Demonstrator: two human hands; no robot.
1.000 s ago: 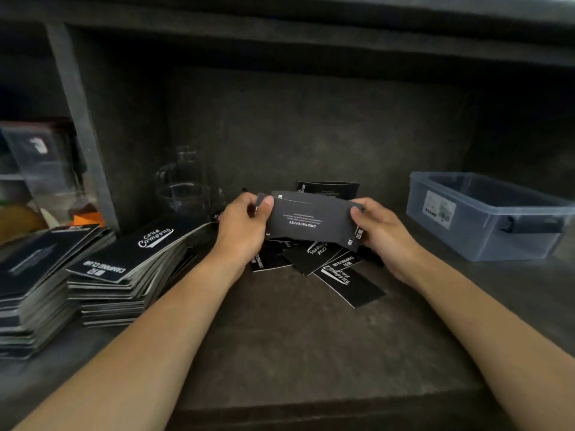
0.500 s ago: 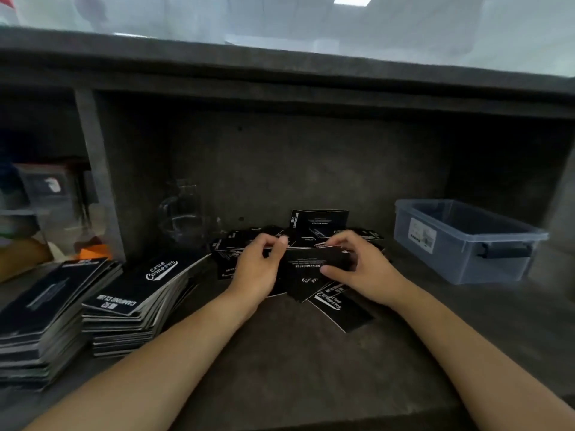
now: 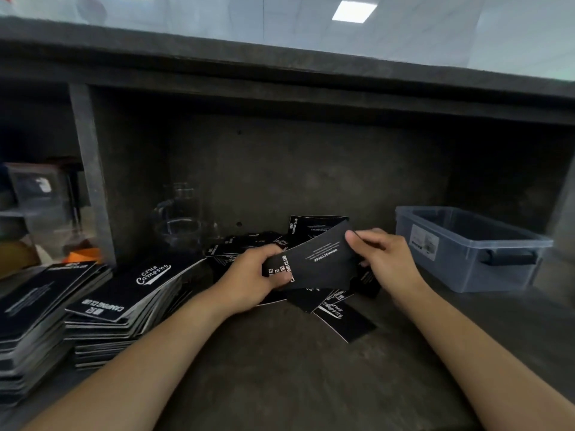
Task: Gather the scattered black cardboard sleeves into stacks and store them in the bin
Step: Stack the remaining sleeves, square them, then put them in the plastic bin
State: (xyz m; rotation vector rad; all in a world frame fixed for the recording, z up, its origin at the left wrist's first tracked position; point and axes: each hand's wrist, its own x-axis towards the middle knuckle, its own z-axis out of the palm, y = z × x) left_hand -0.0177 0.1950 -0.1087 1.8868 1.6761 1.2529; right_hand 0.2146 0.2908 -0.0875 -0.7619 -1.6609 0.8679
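Observation:
A small bundle of black cardboard sleeves (image 3: 320, 259) with white print is held up in the middle of the shelf. My left hand (image 3: 252, 275) grips its left end and my right hand (image 3: 382, 256) pinches its right end. Below and behind it lie several scattered black sleeves (image 3: 342, 321) on the dark shelf floor. Two tall stacks of sleeves (image 3: 124, 309) stand at the left. The blue-grey plastic bin (image 3: 466, 247) sits at the right, apart from both hands; its inside looks bare.
A clear glass jug (image 3: 180, 219) stands at the back left of the compartment. A grey upright divider (image 3: 90, 175) separates a left compartment holding clear containers. A dark shelf board runs overhead, and the concrete back wall is close behind the pile.
The held sleeves went down onto the scattered pile half a second ago and are now lifted again, tilted up to the right. The camera view has tipped upward.

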